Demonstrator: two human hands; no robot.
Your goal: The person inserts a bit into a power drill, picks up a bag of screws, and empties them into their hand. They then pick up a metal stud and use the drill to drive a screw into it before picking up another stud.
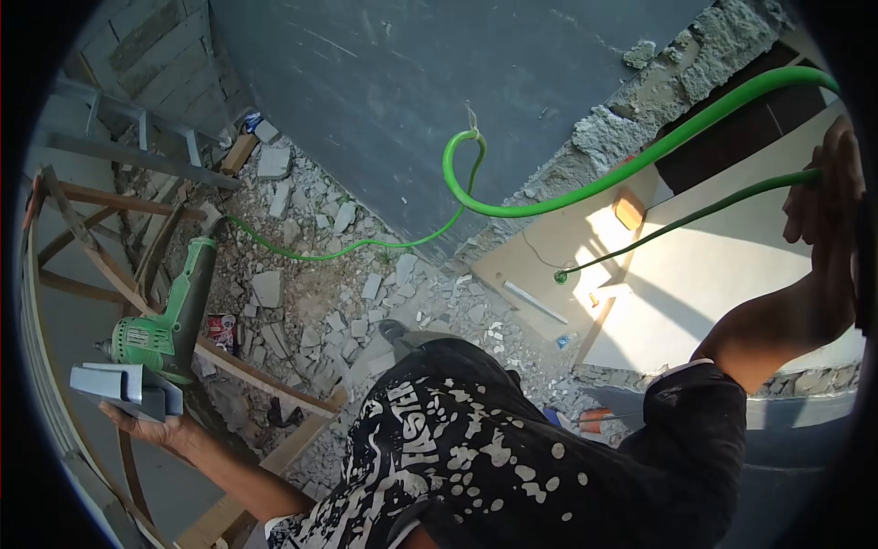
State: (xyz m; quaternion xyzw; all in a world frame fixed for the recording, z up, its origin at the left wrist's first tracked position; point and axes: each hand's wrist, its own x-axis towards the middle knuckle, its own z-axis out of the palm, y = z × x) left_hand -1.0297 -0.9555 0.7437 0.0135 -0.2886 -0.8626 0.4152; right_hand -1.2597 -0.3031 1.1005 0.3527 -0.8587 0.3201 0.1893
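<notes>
At the lower left, my left hand point(151, 427) is closed on short grey metal channel pieces point(128, 389), supporting them from below. Just above these pieces is a green power drill point(151, 339), its handle pointing up; whether it touches them I cannot tell. A green cord point(320, 256) runs from near the handle end across the rubble and joins a loop point(549, 209) in front of the grey wall. My right hand point(823, 197) is raised at the right edge, its fingers around another stretch of the green cord point(732, 197). Part of that hand lies in shadow.
Broken rubble point(357, 311) covers the ground. A metal ladder point(137, 151) lies at the upper left above a curved wooden frame point(87, 238). The grey wall point(393, 91) has a rough broken edge point(622, 137). At the right is a pale sunlit slab point(722, 265) with an orange block point(628, 209).
</notes>
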